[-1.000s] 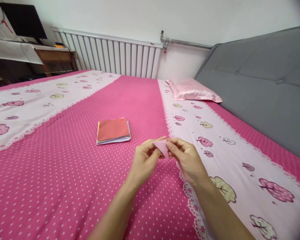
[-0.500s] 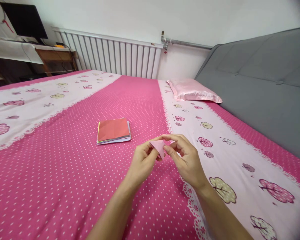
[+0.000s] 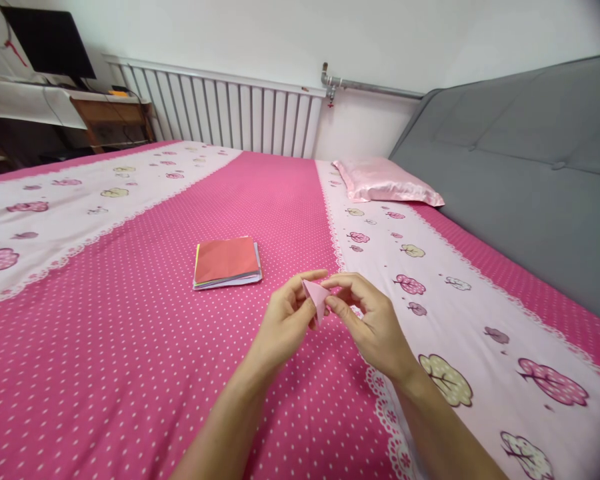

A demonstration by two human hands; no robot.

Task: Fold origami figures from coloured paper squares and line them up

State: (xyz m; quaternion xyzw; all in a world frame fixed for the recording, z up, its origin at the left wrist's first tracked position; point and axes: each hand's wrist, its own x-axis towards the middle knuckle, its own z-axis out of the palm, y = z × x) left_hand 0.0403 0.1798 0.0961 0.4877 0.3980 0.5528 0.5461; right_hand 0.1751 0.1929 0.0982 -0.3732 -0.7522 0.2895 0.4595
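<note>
Both my hands hold a small folded pink paper [image 3: 316, 296] a little above the bed, near the middle of the view. My left hand [image 3: 283, 321] pinches its left side between thumb and fingers. My right hand [image 3: 367, 320] pinches its right side with curled fingers. The paper is a small triangular shape with its point down. A stack of coloured paper squares [image 3: 227, 262], red sheet on top, lies flat on the pink dotted bedsheet [image 3: 130, 320], to the left of and beyond my hands.
A shiny pink pillow [image 3: 386, 180] lies at the far right of the bed by a grey padded headboard [image 3: 520, 167]. A white radiator [image 3: 220, 110] runs along the back wall. A desk with a dark monitor [image 3: 50, 43] stands at the far left.
The hands shifted slightly left with the paper. The paper turned from a wide flat triangle to a narrower one, and my right fingers moved round its right edge.
</note>
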